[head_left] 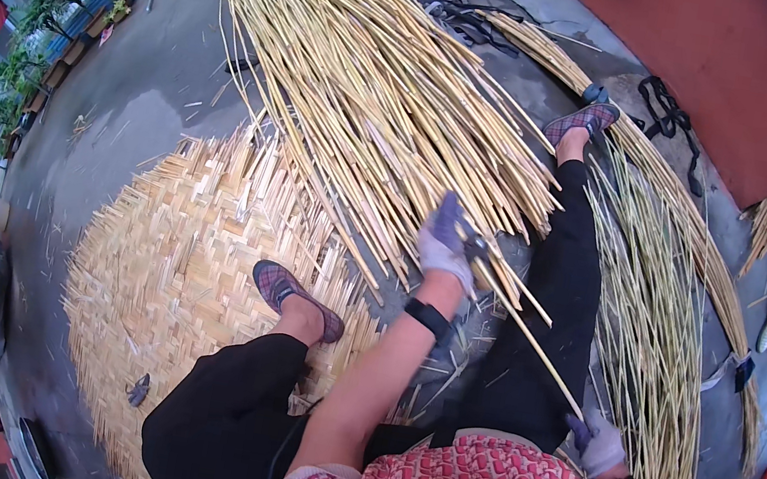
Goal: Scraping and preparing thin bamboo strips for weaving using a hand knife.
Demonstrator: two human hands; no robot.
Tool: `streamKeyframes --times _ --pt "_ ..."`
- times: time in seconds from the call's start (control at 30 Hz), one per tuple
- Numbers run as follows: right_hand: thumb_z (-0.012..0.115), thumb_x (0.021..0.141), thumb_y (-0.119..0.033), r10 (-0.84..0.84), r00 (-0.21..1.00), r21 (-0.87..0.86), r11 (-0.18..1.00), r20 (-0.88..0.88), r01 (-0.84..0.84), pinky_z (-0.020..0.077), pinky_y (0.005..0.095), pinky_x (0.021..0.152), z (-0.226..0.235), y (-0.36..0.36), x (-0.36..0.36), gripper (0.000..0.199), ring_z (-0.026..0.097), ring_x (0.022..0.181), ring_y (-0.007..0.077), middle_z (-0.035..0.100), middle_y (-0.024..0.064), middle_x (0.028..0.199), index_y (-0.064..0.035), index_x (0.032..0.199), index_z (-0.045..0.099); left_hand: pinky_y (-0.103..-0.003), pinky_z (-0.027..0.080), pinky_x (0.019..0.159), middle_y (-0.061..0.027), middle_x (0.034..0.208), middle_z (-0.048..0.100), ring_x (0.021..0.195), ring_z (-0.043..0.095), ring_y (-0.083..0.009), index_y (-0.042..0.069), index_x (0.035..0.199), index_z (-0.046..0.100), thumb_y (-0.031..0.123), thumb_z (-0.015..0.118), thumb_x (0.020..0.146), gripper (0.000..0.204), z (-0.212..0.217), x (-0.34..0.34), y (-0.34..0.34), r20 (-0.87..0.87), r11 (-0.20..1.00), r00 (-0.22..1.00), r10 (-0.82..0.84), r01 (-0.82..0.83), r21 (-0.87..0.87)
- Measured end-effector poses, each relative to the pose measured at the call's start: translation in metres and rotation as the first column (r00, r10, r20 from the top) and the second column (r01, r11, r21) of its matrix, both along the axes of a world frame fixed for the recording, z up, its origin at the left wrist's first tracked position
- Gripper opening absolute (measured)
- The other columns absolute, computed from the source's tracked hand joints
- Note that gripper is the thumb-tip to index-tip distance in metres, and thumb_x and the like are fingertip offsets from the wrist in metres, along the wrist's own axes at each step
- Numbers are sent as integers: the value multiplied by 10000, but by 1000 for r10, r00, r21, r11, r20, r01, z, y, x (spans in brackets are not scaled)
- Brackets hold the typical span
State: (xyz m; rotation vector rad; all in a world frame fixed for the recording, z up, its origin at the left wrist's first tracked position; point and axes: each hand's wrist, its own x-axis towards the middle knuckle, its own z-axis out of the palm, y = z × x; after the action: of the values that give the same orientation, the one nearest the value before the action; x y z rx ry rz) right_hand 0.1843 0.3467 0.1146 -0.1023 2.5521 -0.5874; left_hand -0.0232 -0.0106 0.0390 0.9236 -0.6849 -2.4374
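Cane pile (385, 108) seemingly crowding ahead

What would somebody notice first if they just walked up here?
Probably the huge fan of pale yellow bamboo strips spread over the grey ground ahead. In the middle, the gloved left hand grips a small tool against one long strip, and the gloved right hand holds its near end. A half-woven mat lies to the left, under one foot.

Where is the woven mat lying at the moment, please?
In the head view, the woven mat lies flat on the ground at the person's left, under the left foot and beside the big pile of cane strips.
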Motion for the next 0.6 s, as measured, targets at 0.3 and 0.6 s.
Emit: streamKeyframes --times 0.3,0.6 --pt "611 886 -319 -70 979 -105 993 -190 50 494 461 695 0 -8 -25 342 617 834 408 640 216 910 -79 1117 534 -318 478 529 15 809 537 736 539 -130 126 977 590 315 706 833 265 -30 27 65 36 981 986 -160 155 112" --pt "685 823 -156 -15 975 202 978 -224 61 426 436 555 -47 121 82 188 578 653 365 557 186 682 -57 763 537 -269 395 376 -9 590 472 431 442 -138 125 804 526 337 682 837 266 -29 -20 -56 103 984 995 -7 25 -174"
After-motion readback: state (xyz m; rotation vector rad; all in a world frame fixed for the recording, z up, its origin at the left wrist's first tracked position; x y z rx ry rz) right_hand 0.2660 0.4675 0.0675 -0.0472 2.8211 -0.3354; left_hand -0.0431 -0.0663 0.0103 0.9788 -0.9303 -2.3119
